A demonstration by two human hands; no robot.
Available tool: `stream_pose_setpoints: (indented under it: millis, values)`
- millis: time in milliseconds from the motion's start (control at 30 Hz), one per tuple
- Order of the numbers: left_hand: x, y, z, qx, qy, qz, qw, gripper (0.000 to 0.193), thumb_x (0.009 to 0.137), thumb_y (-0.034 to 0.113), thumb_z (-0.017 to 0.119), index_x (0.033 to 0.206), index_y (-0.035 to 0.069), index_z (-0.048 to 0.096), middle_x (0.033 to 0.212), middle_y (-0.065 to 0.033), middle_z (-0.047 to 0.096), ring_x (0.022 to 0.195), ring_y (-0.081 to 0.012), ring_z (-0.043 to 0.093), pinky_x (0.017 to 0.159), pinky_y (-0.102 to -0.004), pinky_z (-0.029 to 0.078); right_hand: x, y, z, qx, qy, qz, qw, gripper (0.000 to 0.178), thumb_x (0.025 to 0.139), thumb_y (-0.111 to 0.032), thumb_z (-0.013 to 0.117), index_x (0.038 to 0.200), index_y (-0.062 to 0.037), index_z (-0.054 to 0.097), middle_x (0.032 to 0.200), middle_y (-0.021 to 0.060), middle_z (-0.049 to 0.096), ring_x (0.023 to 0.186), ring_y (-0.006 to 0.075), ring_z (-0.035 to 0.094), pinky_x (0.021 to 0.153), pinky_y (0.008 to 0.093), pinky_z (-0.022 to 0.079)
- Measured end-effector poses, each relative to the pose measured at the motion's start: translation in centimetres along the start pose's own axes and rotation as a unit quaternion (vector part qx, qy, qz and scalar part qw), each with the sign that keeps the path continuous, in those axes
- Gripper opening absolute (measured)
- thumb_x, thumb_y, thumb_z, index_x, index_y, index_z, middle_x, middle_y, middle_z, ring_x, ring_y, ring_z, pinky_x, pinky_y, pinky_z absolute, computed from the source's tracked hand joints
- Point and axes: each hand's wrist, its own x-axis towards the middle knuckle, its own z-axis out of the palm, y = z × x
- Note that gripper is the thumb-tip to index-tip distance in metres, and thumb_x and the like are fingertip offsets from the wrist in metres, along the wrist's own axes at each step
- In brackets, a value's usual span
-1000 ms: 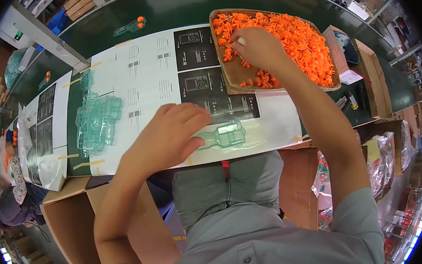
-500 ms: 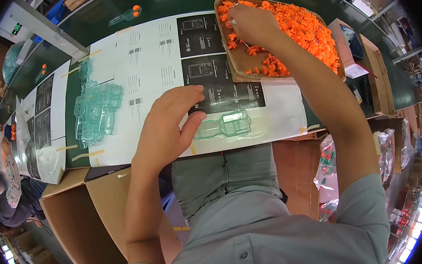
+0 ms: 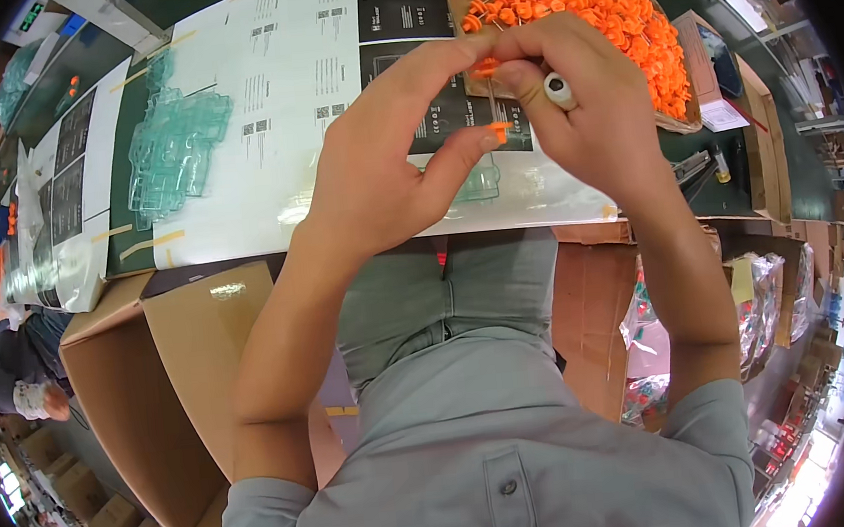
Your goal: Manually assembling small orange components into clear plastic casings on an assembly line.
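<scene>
My left hand (image 3: 382, 152) pinches a thin metal rod with orange ends (image 3: 492, 97) between thumb and forefinger, one end at each fingertip. Close against it, my right hand (image 3: 588, 98) has its thumb and fingertips at the rod's upper orange end. Tucked in that same hand is a white cylinder (image 3: 559, 91) with a dark centre on its round end; its kind is unclear. Below the hands, a clear greenish plastic blister tray (image 3: 480, 180) lies partly hidden on the printed sheet (image 3: 304, 173). Behind them, the cardboard tray (image 3: 680, 125) holds many orange-ended pieces (image 3: 612, 21).
A pile of clear blister trays (image 3: 176, 149) lies on the left of the sheet. Beyond the orange pieces stands an open box (image 3: 700, 58). A large open carton (image 3: 138, 399) is below the table's left edge, and bagged goods (image 3: 649, 334) sit low at right.
My right hand has come out of the tray of orange pieces toward me, and my left hand has risen to meet it. The orange-ended rod is now between them. The view has shifted too.
</scene>
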Motion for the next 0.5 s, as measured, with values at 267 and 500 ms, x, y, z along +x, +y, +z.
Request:
stream_pose_setpoints:
  millis: [267,500]
  values:
    - [-1.9,0.9,1.4,-0.082,0.015,-0.014,0.996,0.062,0.085,-0.008,0.072,0.139,-0.002,0.043,0.132,-0.0214,0.06,0.126,-0.03,0.06,0.107,-0.0416,0.05,-2.1,-0.5,-0.7,0.267,0.172,0.098,0.943,0.022,0.102,-0.019,0.057,0.085,-0.0056,0.063,0.077,0.004,0.06,0.063,0.0189,0.055,0.055,0.0321,0.046]
    - [-2.9,1.1,3.2,-0.212,0.064,-0.019,0.975,0.061,0.083,-0.007,0.072,0.136,-0.003,0.042,0.131,-0.0209,0.06,0.123,-0.0287,0.062,0.106,-0.0391,0.051,-3.3,-1.3,-3.3,0.658,0.285,0.143,0.682,0.042,0.103,-0.038,0.042,0.066,-0.0179,0.047,0.065,-0.0043,0.048,0.052,0.0131,0.042,0.045,0.0271,0.036]
